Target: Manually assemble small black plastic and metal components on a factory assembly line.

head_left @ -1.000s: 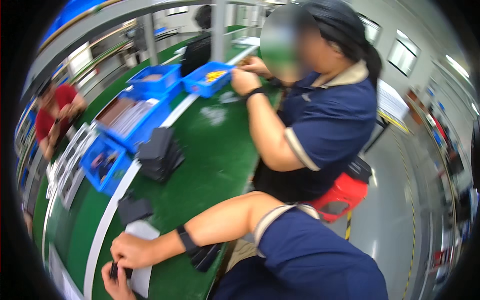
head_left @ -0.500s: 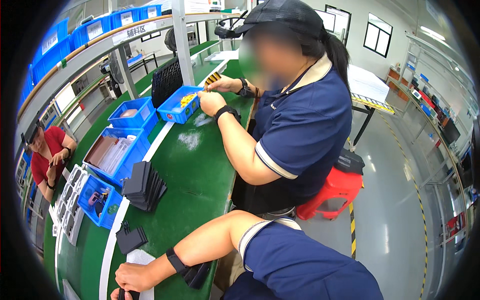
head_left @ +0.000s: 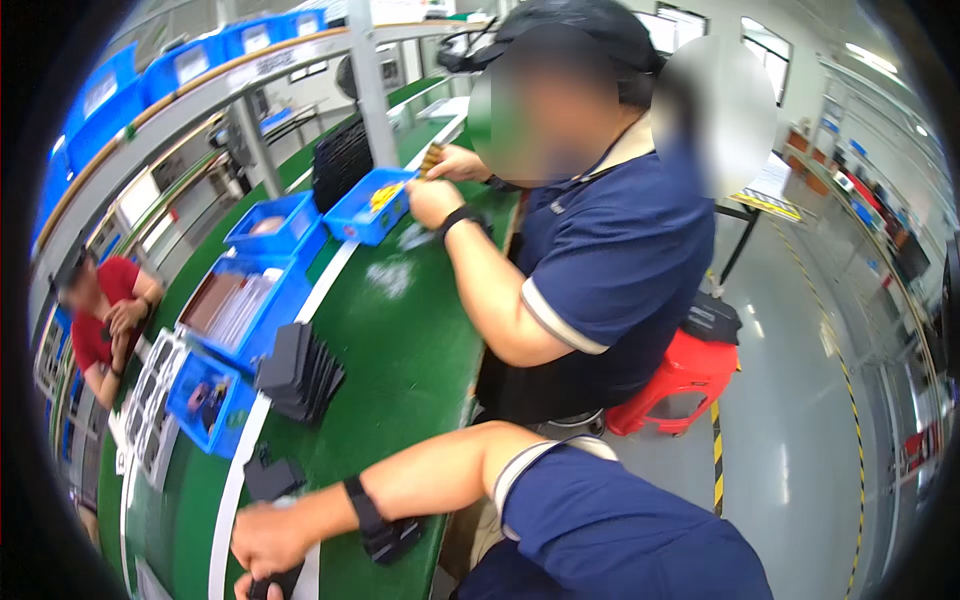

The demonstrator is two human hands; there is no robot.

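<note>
At the lower left edge, my right hand (head_left: 268, 542) is curled closed over a small black piece (head_left: 284, 582), slightly blurred by motion. Only the fingertips of my left hand (head_left: 243, 586) show, gripping the same piece from below; the rest of that hand is outside the picture. The piece's full shape is hidden. A black strap (head_left: 364, 504) circles my right wrist, and a dark unit (head_left: 390, 540) sits under it. Just beyond my right hand lie a few flat black pieces (head_left: 273, 477) on the green bench.
A taller stack of black plates (head_left: 298, 372) stands farther up the bench (head_left: 420, 370). Blue bins (head_left: 212, 402) line its left side, beside a white tray (head_left: 154, 405). A co-worker (head_left: 610, 260) sits close on the right by a red stool (head_left: 672, 385). Another person in red (head_left: 110, 320) is across.
My right hand has shifted slightly up and away over the black piece. The view has moved a little. The person in red has brought their hands closer together.
</note>
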